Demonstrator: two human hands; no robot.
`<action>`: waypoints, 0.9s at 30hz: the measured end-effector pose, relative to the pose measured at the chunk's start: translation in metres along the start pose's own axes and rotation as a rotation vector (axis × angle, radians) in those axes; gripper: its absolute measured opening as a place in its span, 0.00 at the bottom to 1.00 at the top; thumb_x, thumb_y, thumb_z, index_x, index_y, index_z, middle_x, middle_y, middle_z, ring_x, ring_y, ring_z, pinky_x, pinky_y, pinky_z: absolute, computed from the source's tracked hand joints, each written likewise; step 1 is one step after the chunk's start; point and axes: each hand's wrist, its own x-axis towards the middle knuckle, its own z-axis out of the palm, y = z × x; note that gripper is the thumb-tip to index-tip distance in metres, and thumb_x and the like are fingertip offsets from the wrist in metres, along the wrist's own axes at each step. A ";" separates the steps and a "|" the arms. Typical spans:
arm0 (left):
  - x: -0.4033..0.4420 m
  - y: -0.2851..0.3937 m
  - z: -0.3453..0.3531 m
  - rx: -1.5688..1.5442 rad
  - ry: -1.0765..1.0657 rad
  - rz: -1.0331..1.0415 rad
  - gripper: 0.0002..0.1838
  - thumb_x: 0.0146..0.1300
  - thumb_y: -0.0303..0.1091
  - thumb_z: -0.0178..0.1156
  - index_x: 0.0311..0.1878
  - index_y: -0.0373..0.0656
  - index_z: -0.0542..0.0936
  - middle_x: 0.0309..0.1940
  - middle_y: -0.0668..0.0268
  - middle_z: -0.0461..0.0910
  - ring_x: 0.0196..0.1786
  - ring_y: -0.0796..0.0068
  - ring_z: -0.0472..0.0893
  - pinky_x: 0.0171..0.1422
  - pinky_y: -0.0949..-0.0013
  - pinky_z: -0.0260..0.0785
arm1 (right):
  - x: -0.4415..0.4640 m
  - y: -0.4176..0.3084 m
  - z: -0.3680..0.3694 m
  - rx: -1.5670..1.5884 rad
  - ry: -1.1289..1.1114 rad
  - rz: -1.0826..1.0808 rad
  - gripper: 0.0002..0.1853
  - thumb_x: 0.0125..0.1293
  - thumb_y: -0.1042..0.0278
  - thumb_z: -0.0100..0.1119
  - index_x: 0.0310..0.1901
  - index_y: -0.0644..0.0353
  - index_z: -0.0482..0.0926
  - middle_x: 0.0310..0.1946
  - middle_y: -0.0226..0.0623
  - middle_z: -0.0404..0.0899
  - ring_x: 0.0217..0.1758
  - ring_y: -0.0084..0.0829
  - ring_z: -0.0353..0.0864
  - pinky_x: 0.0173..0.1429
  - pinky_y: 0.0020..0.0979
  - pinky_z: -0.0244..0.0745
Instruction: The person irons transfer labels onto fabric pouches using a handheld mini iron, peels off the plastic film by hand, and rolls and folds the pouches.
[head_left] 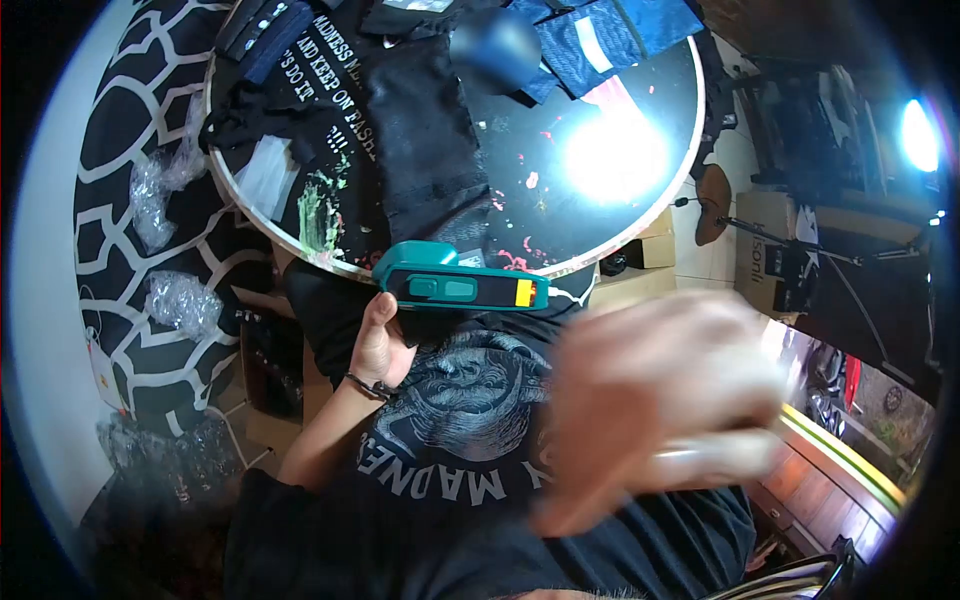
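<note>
My left hand (383, 350), with a dark bracelet at its wrist, holds the lower left end of a teal handheld device (450, 285). The thumb lies against its edge, and the other fingers are hidden behind it. This device has a dark face with two raised teal ovals, a yellow patch at its right end and a white cable (572, 295). Close to the camera, my right hand (670, 390) is smeared by motion over my black printed shirt (470, 400). Its fingers cannot be made out, nor whether anything is in them.
Beyond the device stands a round black table (540, 215) with a pale rim, bearing dark cloth (425, 130), blue folded fabric (590, 45) and a clear plastic bag (268, 178). Crumpled plastic (185, 305) lies at left. A cardboard box (765, 235) stands at right.
</note>
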 end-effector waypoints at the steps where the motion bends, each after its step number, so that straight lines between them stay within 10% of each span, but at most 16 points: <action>1: 0.001 -0.003 0.003 -0.030 0.007 0.009 0.49 0.59 0.60 0.75 0.74 0.37 0.70 0.68 0.57 0.78 0.71 0.61 0.78 0.79 0.52 0.67 | 0.007 0.024 0.022 0.406 0.017 0.053 0.15 0.81 0.62 0.48 0.56 0.63 0.79 0.47 0.38 0.83 0.51 0.29 0.80 0.55 0.29 0.70; 6: 0.003 -0.002 0.004 0.035 -0.028 0.030 0.48 0.62 0.62 0.71 0.76 0.40 0.69 0.71 0.57 0.75 0.73 0.59 0.75 0.82 0.51 0.63 | 0.045 0.059 0.091 1.323 -0.031 -0.097 0.22 0.85 0.55 0.40 0.65 0.66 0.72 0.47 0.33 0.77 0.51 0.21 0.75 0.56 0.23 0.70; 16: 0.001 -0.004 -0.001 0.035 0.010 0.050 0.45 0.64 0.61 0.71 0.74 0.38 0.71 0.68 0.58 0.78 0.71 0.61 0.77 0.80 0.53 0.65 | 0.101 0.061 0.111 1.282 -0.021 -0.528 0.20 0.85 0.56 0.45 0.54 0.67 0.77 0.47 0.35 0.76 0.55 0.26 0.74 0.60 0.29 0.66; 27: 0.002 -0.003 -0.001 0.033 -0.015 0.052 0.45 0.65 0.61 0.70 0.73 0.34 0.71 0.66 0.57 0.80 0.69 0.65 0.80 0.78 0.57 0.68 | 0.111 0.068 0.118 1.394 -0.046 -0.544 0.18 0.83 0.59 0.44 0.51 0.68 0.76 0.46 0.38 0.73 0.55 0.32 0.72 0.61 0.35 0.64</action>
